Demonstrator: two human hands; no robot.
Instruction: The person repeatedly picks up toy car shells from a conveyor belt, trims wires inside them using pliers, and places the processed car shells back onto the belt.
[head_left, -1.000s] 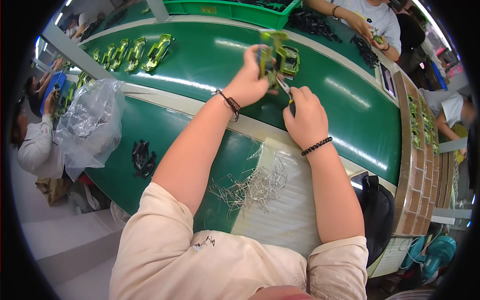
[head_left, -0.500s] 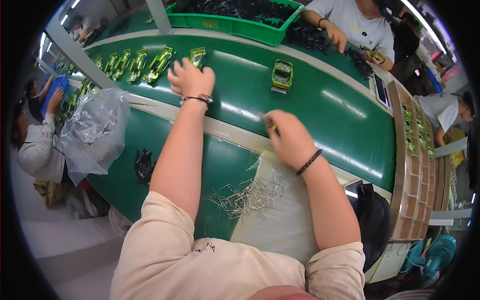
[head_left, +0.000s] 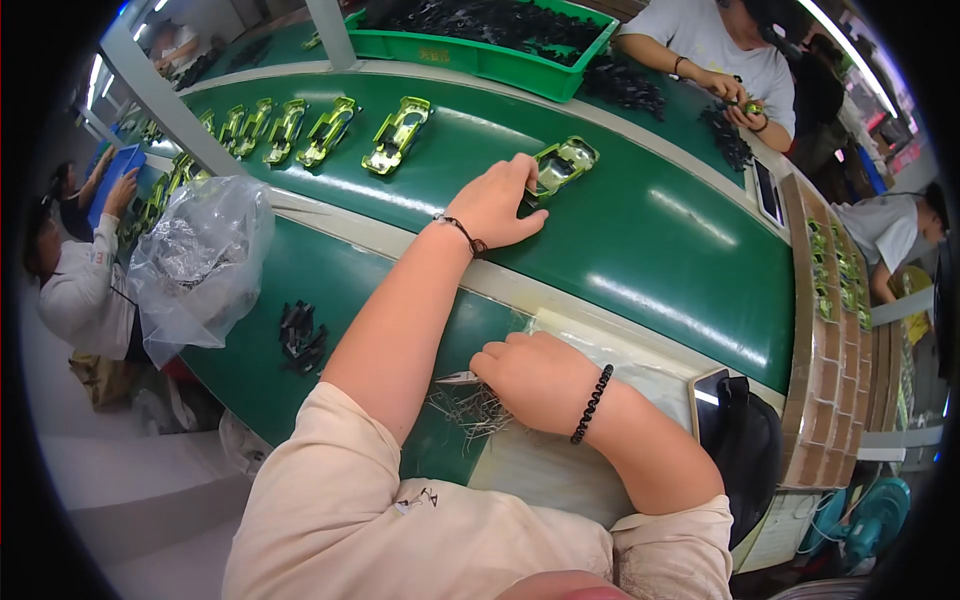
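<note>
I judge the green frames [head_left: 398, 135] lined up at far left done, with this separate frame [head_left: 567, 165] and the wires [head_left: 478, 412] left. It lies at far centre, long axis near-left to far-right; I can't tell its front. My left hand [head_left: 497, 207] touches it, thumb spread from fingers; my right [head_left: 537, 380] clenches pliers [head_left: 459, 378].

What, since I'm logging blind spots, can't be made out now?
- Handles of the pliers: head view, inside the right hand.
- Near end of the green frame: head view, behind the left hand.
- Number of wire pieces: head view, tangled, partly behind the right hand.
- Far side of the crate: head view, cut by top edge.
</note>
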